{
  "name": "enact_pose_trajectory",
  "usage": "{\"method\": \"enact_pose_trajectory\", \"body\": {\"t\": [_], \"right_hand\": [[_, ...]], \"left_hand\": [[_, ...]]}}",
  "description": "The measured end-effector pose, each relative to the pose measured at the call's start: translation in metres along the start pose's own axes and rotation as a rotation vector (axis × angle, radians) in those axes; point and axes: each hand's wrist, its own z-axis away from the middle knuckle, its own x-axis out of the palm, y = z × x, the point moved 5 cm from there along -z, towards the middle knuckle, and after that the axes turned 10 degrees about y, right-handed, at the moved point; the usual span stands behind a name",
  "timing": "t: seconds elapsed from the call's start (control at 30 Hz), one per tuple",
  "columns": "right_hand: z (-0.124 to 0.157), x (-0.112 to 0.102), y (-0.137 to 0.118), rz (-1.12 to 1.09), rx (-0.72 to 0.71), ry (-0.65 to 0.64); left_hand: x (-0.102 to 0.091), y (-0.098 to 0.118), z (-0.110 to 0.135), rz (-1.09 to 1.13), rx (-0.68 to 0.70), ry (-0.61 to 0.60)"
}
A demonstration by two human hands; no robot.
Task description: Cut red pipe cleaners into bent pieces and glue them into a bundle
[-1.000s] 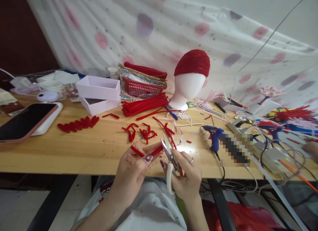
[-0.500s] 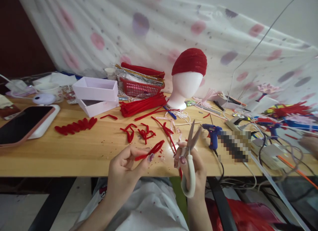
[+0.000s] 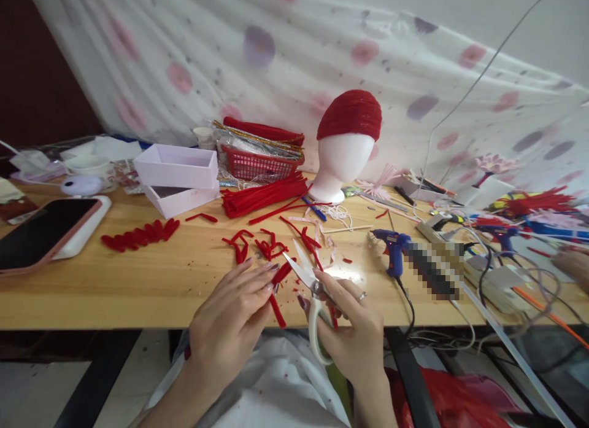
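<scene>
My left hand [image 3: 230,317] pinches a short red pipe cleaner piece [image 3: 277,293] at the table's front edge, its ends sticking out above and below my fingers. My right hand [image 3: 354,330] grips white-handled scissors [image 3: 309,293], blades parted and pointing up-left, tips right beside the red piece. More bent red pieces [image 3: 257,245] lie on the wood just beyond my hands.
A white foam head with a red cap [image 3: 347,142], a bundle of red pipe cleaners [image 3: 262,196], a red basket [image 3: 260,161], pink boxes [image 3: 177,176], a row of red petals [image 3: 135,233], a phone [image 3: 43,228], a blue glue gun [image 3: 393,247] and tangled cables [image 3: 497,274].
The scissors swung from upright back down to the left toward the red piece. My left hand turned palm-down and brought the piece closer to the blades.
</scene>
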Motion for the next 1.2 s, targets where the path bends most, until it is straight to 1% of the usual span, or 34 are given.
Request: {"method": "enact_pose_trajectory", "body": {"t": [0.2, 0.33, 0.5, 0.67, 1.0, 1.07, 1.13, 1.2], "right_hand": [[0.000, 0.001, 0.002, 0.017, -0.002, -0.009], [0.001, 0.001, 0.003, 0.039, 0.011, -0.026], [0.000, 0.000, 0.003, 0.026, 0.009, -0.014], [0.001, 0.001, 0.003, 0.015, 0.026, -0.039], [0.003, 0.004, 0.004, -0.025, 0.060, -0.041], [0.004, 0.003, 0.006, -0.016, 0.066, -0.012], [0.004, -0.002, 0.011, 0.006, 0.074, 0.066], [0.002, -0.012, 0.018, 0.042, 0.095, 0.160]], "left_hand": [[0.002, 0.000, 0.001, -0.003, 0.016, -0.036], [0.002, -0.001, 0.002, -0.002, 0.005, -0.031], [0.002, -0.001, 0.003, 0.020, -0.005, -0.039], [0.002, 0.001, 0.000, 0.018, -0.011, -0.034], [0.002, 0.003, -0.001, 0.013, 0.034, -0.036], [0.002, 0.003, -0.001, -0.010, 0.025, -0.028], [0.002, 0.002, -0.001, -0.037, 0.014, -0.018], [0.001, 0.002, -0.001, -0.061, 0.011, -0.008]]}}
